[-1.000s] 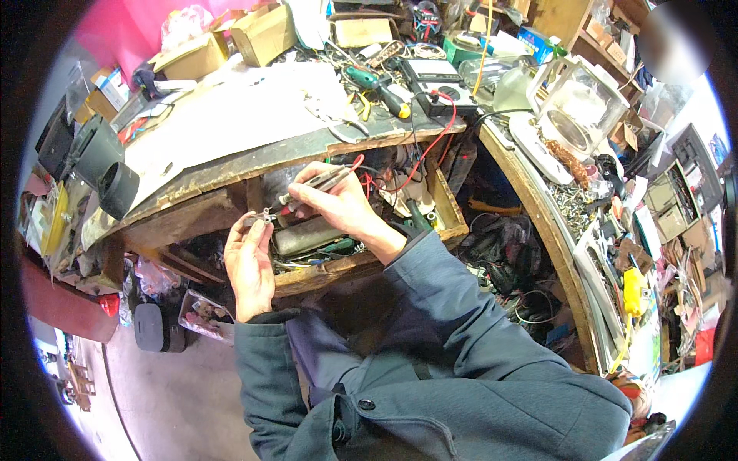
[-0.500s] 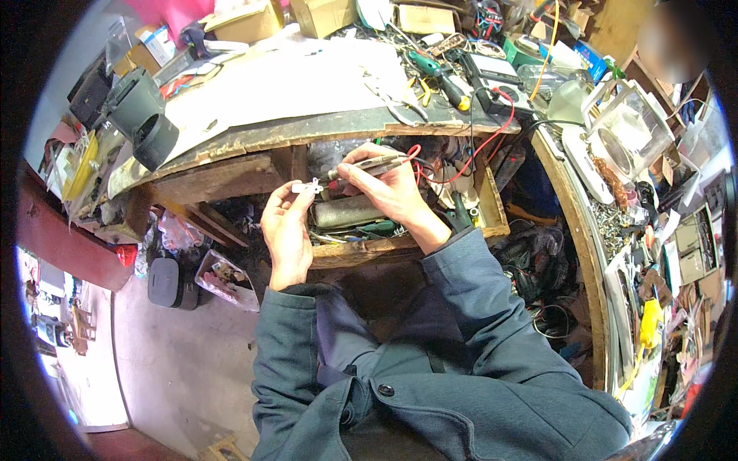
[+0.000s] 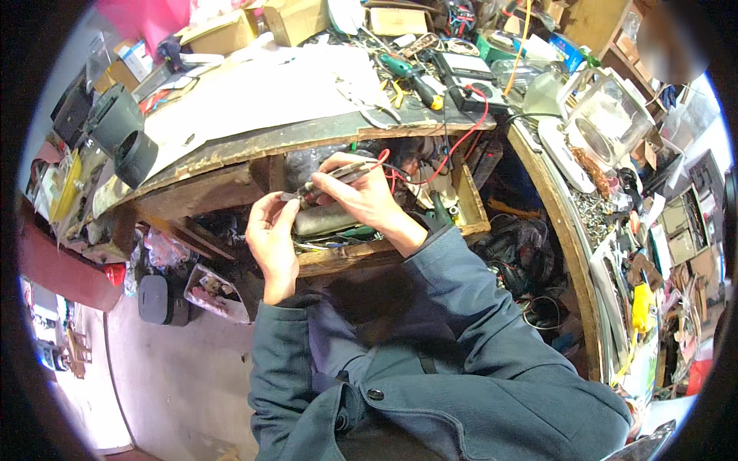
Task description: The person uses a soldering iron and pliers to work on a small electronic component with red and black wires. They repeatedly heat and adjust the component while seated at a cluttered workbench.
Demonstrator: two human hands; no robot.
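My left hand (image 3: 270, 238) is closed, thumb and fingertips pinching a small pale part (image 3: 289, 197), mostly hidden by the fingers. From the right, my right hand (image 3: 365, 200) grips a pair of test probes (image 3: 350, 171) like pens. Their tips point left at the small part; whether they touch it I cannot make out. A red lead (image 3: 460, 151) and a dark one run from the probes up toward the bench. Both hands are above an open wooden drawer (image 3: 361, 255), which holds a grey cylinder (image 3: 321, 220) and loose tools.
On the bench lie a white sheet (image 3: 246, 96), pliers (image 3: 367, 106), a green-handled screwdriver (image 3: 400, 67) and a black and grey boxy device (image 3: 467, 79). A dark cup-like holder (image 3: 135, 159) stands at the left edge. Clutter covers the right-hand bench (image 3: 607, 230).
The whole view has shifted slightly, so the bench appears further left. My hands have drawn closer together, with the probe tips now at the small part, which shows less between my left fingers.
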